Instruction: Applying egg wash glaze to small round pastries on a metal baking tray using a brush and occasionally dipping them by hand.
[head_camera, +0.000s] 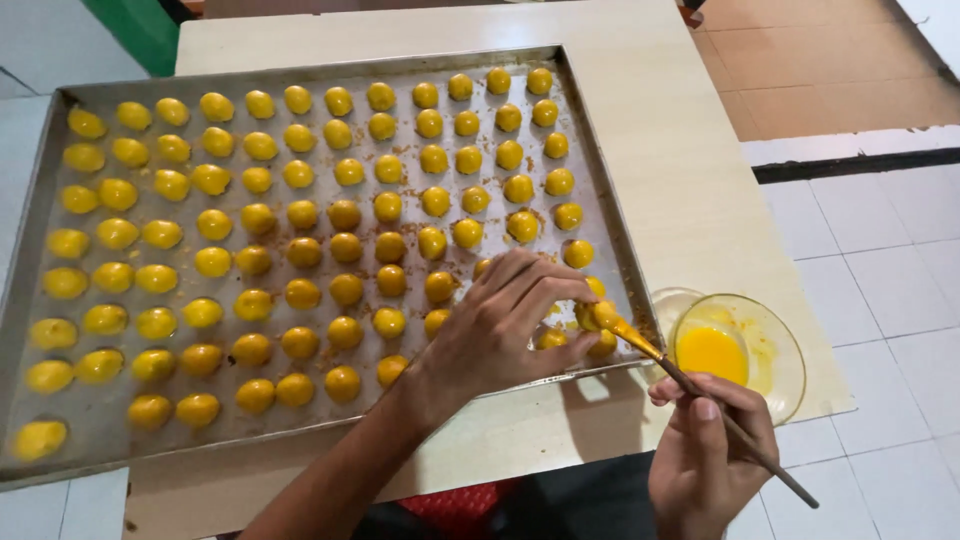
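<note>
**A:** What is the left hand (500, 325) doing?

**B:** It is reaching over the near right corner of the metal baking tray (40, 180), fingers curled narrow and pinching one small yellow pastry ball (592, 316) between thumb and fingertips, just above the tray's front edge.

**A:** And the right hand (705, 455)?

**B:** It is sitting nearer the person than the left hand, closed around the thin dark handle of a brush (700, 392). The handle is slanting away past the wrist, and the yellow-wet bristle tip is touching the ball that the left hand is pinching.

**A:** What is lying around them?

**B:** Just beyond the right hand, a clear glass bowl (780, 345) is standing on the counter (680, 160), holding a pool of yellow egg wash (712, 352); the brush handle is crossing in front of its rim. A second clear rim is peeking out just to its left, too faint to tell apart clearly. Away from the left hand, the rest of the tray is carrying rows of glossy yellow balls (300, 210), with brown crumbs scattered between them.
</note>
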